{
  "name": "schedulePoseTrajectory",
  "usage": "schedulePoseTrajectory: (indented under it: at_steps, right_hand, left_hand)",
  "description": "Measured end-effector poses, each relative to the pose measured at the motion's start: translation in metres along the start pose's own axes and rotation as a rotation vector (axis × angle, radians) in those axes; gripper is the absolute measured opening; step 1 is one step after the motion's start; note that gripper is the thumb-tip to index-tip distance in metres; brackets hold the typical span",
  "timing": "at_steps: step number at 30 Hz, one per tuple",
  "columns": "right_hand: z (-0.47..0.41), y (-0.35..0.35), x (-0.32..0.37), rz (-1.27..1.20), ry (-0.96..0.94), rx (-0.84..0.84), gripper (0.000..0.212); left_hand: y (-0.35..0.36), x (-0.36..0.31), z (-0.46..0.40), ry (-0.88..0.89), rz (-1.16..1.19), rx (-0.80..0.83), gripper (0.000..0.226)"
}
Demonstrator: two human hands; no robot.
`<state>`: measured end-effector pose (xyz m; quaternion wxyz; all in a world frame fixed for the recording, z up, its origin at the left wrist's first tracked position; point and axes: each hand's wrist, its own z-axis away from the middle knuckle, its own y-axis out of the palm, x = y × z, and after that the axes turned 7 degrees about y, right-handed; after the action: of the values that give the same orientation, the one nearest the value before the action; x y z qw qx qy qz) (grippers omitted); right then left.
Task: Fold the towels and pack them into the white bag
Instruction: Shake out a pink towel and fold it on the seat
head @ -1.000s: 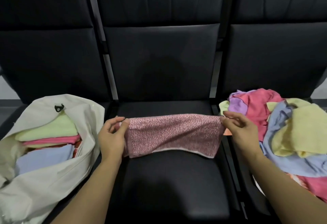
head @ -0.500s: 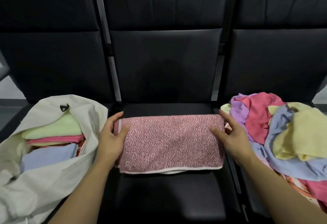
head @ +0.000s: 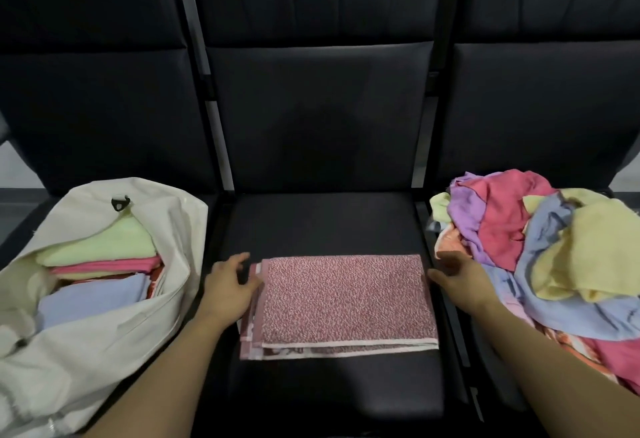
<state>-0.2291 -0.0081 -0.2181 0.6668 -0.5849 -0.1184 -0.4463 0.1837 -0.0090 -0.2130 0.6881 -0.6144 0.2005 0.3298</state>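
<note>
A folded pink speckled towel (head: 346,302) lies flat on the middle black seat (head: 322,226), its layered edges showing along the near and left sides. The left hand (head: 230,285) sits at the towel's left edge, fingers relaxed and spread, fingertips touching or just over the stacked layers; it grips nothing. The right hand (head: 457,276) sits just beside the towel's right edge, fingers loosely extended, holding nothing; whether it touches the cloth cannot be told. The towel thus lies between the 2 hands, held by neither.

On the left seat stands the white bag (head: 104,351), mouth open, containing folded towels (head: 100,264) in green, pink and blue. On the right seat rests a loose pile of unfolded towels (head: 554,257) in pink, purple, blue and yellow, just beside the right forearm.
</note>
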Motion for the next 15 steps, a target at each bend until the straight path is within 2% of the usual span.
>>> schedulePoseTrajectory:
  at_steps: [1, 3, 6, 9, 11, 13, 15]
  right_hand:
    - [0.001, 0.0, 0.003, 0.015, -0.055, 0.014, 0.037]
    - [0.004, 0.007, 0.007, 0.048, -0.188, 0.087, 0.022]
    - [0.007, 0.025, 0.015, 0.212, -0.386, 0.233, 0.015]
    - [0.013, 0.046, 0.026, 0.425, -0.484, 0.362, 0.028]
    - [0.018, 0.056, 0.029, 0.583, -0.471, 0.451, 0.045]
    - [0.021, 0.062, 0.026, 0.745, -0.411, 0.505, 0.062]
    - [0.025, 0.063, 0.029, 0.819, -0.351, 0.511, 0.06]
  left_hand:
    - [0.002, -0.008, 0.001, 0.03, 0.048, 0.029, 0.039]
    - [0.011, -0.023, 0.006, 0.075, 0.119, 0.19, 0.017]
    - [0.03, -0.041, 0.017, 0.065, 0.21, 0.538, 0.012]
    - [0.048, -0.051, 0.023, -0.038, 0.225, 0.728, 0.014]
    - [0.056, -0.054, 0.026, -0.109, 0.147, 0.818, 0.012]
    - [0.062, -0.056, 0.028, -0.124, 0.047, 0.854, 0.012]
    - [0.064, -0.059, 0.027, -0.078, -0.038, 0.803, 0.009]
